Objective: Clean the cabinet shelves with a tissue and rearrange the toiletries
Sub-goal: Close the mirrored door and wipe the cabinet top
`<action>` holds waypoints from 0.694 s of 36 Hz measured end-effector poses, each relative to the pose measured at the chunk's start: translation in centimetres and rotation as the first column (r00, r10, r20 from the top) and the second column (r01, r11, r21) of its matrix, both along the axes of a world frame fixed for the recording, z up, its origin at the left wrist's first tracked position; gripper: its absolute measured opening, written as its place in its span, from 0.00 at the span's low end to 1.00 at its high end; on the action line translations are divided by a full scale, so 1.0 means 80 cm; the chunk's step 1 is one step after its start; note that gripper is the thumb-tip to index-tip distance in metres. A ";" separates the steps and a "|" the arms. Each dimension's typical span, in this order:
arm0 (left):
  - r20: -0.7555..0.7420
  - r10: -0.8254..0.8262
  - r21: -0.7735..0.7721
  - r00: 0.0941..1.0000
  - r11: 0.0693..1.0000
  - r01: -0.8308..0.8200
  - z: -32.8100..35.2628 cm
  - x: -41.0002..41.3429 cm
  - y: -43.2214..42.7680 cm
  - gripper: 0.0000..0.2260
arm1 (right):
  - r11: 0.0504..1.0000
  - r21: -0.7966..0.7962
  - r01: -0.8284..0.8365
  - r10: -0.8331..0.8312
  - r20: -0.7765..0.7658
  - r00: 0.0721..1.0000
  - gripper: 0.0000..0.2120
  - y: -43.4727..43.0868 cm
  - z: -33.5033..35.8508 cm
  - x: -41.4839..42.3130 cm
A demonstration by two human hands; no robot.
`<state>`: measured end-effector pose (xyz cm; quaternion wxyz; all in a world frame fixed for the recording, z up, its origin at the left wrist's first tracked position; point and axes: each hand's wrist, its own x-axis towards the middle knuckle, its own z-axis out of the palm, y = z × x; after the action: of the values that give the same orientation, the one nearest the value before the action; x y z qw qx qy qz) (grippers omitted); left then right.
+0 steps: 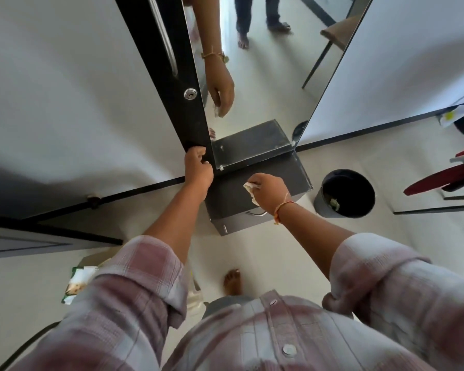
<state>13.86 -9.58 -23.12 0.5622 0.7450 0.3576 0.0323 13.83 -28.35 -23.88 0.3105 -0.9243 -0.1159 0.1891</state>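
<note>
The tissue [249, 186] is crumpled in the right hand [268, 192], whose fingers curl round it, above the middle of the dark cabinet [292, 174] top. The left hand [198, 168] grips the bottom corner of the black door [177, 76], beside the mirror [265, 76] at the cabinet's back edge. A bin [318, 203] stands just right of the cabinet.

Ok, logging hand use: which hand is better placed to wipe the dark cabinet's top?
Right: the right hand holds the tissue above the cabinet top; the left hand grips the black door by its corner.
</note>
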 end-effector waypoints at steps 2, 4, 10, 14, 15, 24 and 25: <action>-0.007 -0.017 -0.001 1.000 1.000 0.017 0.001 0.007 0.006 0.22 | 1.000 -0.003 0.003 -0.003 -0.001 1.000 0.10 0.002 0.000 0.003; -0.015 -0.025 -0.008 1.000 1.000 0.024 0.002 0.014 0.012 0.22 | 1.000 -0.011 0.010 -0.010 0.000 1.000 0.11 0.004 0.001 0.006; -0.006 -0.008 -0.010 1.000 1.000 0.008 0.000 0.019 0.016 0.21 | 0.999 -0.008 0.048 -0.048 -0.004 0.999 0.12 0.005 0.004 0.016; 0.024 0.026 0.010 0.999 1.000 -0.026 -0.001 0.017 0.007 0.21 | 0.996 -0.012 0.085 -0.085 0.011 0.996 0.13 0.004 0.005 0.019; 0.030 0.036 0.022 0.999 0.999 -0.036 -0.001 0.017 0.005 0.20 | 0.996 -0.016 0.093 -0.093 0.018 0.996 0.13 0.003 0.005 0.020; -0.016 -0.107 0.305 0.994 0.946 0.107 -0.018 0.005 -0.043 0.19 | 0.981 -0.046 0.191 -0.191 0.001 0.982 0.09 -0.047 -0.021 0.018; -0.049 -0.164 0.315 0.985 0.934 0.171 -0.023 0.004 -0.053 0.19 | 0.978 -0.056 0.203 -0.204 -0.008 0.979 0.09 -0.058 -0.026 0.019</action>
<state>14.21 -13.83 -24.93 0.4316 0.8538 0.2893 0.0334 15.34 -32.97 -25.96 0.3036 -0.9381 -0.0134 0.1660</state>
